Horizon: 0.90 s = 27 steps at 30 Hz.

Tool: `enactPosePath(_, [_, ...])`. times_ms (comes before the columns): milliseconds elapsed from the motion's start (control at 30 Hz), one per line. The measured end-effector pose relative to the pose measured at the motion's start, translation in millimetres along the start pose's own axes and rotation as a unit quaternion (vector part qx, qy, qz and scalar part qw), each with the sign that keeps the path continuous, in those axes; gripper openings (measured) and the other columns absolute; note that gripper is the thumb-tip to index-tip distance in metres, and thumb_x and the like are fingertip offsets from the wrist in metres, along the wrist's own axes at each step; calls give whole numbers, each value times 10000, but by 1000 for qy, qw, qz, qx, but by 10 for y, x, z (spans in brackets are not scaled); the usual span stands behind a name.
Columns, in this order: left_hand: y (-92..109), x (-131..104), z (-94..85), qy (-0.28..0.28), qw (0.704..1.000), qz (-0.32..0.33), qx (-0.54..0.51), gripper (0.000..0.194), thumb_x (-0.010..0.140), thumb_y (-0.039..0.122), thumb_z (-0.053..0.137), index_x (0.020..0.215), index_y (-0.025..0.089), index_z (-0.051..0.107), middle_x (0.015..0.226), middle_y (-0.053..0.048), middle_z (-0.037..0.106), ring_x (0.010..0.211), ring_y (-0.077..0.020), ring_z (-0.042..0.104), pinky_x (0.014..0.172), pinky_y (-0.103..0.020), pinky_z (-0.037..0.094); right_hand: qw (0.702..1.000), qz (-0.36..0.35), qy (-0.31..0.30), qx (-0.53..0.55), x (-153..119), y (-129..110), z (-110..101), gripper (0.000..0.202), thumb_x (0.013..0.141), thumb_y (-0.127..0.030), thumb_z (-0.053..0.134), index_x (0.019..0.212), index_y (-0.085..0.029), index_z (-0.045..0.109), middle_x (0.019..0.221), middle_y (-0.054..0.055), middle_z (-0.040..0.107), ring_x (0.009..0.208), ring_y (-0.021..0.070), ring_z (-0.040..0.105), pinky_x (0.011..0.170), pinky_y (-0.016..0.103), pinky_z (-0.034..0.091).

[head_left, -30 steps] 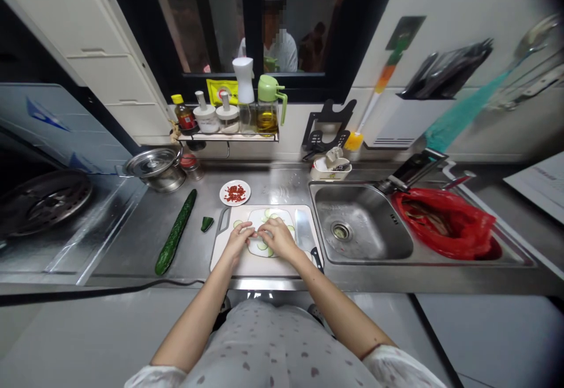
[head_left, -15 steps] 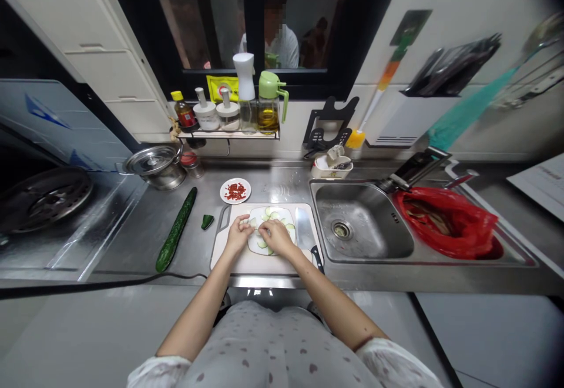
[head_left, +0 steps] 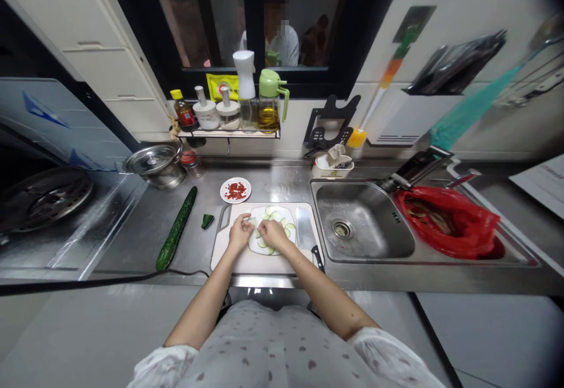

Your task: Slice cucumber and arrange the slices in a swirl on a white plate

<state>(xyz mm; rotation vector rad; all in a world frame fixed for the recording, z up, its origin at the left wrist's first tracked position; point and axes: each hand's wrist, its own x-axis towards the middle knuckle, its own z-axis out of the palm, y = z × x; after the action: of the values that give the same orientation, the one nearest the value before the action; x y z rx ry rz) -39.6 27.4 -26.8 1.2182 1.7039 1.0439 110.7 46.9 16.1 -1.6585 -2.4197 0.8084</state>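
A white plate (head_left: 288, 247) with several pale green-edged slices (head_left: 275, 215) lies on the cutting board (head_left: 238, 263). My left hand (head_left: 241, 232) is at the plate's left edge, thumb and fingers curled around a thin, pale piece that looks like a slice. Over the plate's middle, my right hand (head_left: 271, 234) has its fingers pinched together and pointing down; whatever they grip is hidden. A cleaver (head_left: 305, 229) rests on the board to the right of the plate, its black handle toward me.
Left of the board lie a whole cucumber (head_left: 177, 229) and a cucumber end (head_left: 207, 221). Behind it sits a small plate of red pieces (head_left: 235, 190). A sink (head_left: 361, 223) and red bag (head_left: 453, 223) are at right, a steel pot (head_left: 161, 167) at back left.
My right hand has shifted slightly left, its fingers drawn closer together. My left hand has turned a little and stays by the plate's left edge.
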Motion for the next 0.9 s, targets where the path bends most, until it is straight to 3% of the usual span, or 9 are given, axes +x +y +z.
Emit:
enactPosePath(333, [96,45,4,-18,962,33,270,391,800,186,562,1181,270,561,893,-7,675,962,-192,582,850,-323,374,995,8,21,-99,84,-45,154,291,956,-250,386,980,-147,658,1007,123,684,1007,235,554,851,336,288])
enactPosePath(500, [94,53,31,-35,947,51,316,397,827,185,534,1214,270,554,949,-34,670,1005,-219,559,907,-358,353,989,-9,32,-141,113,-51,231,306,960,-225,364,1005,-131,652,991,138,678,1009,247,538,843,353,284])
enactPosePath(667, [67,50,44,-17,936,79,344,409,817,214,563,1223,266,561,1026,-52,635,1026,-229,528,918,-367,351,988,-13,37,-151,92,-29,262,295,950,-205,377,1072,-146,639,1016,133,667,1014,244,522,849,353,276])
enactPosePath(900, [41,32,15,-8,924,108,366,269,856,302,547,1087,299,683,1069,-67,567,1027,-233,500,897,-373,348,987,-34,28,-156,-31,3,286,306,943,-215,398,1090,-206,667,982,115,668,989,242,521,846,360,259])
